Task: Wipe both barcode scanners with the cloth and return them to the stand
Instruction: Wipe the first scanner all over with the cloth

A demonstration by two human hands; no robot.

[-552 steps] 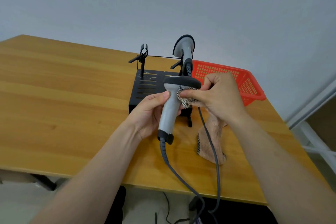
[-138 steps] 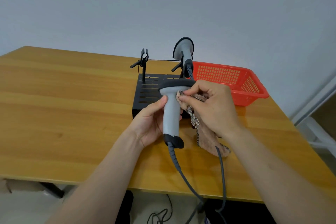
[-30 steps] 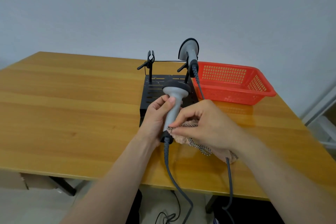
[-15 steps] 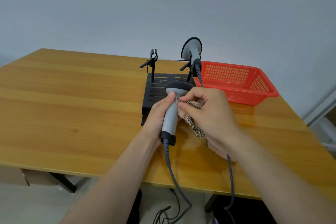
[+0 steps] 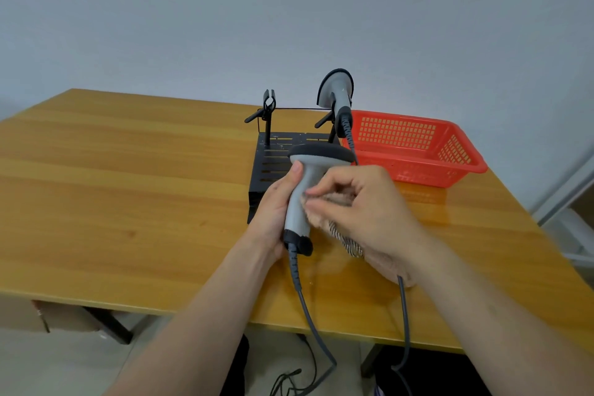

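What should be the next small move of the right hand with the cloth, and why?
Probably slide the cloth down the handle toward the cable end: the right hand pinches it against the middle of the held scanner, which the left hand grips, and the dark base below is uncovered.

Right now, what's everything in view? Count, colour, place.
table: 1, wooden, fills the foreground
stand: 1, black, mid table; left holder empty
scanners: 2, grey and black; held scanner upright in front of the stand, other scanner in its right holder
cloth: 1, tan with a checked edge, against the held scanner's handle
basket: 1, red, right of the stand
cables: 2, grey, running off the table's near edge
hands: 2; left hand grips the held scanner's handle, right hand holds the cloth
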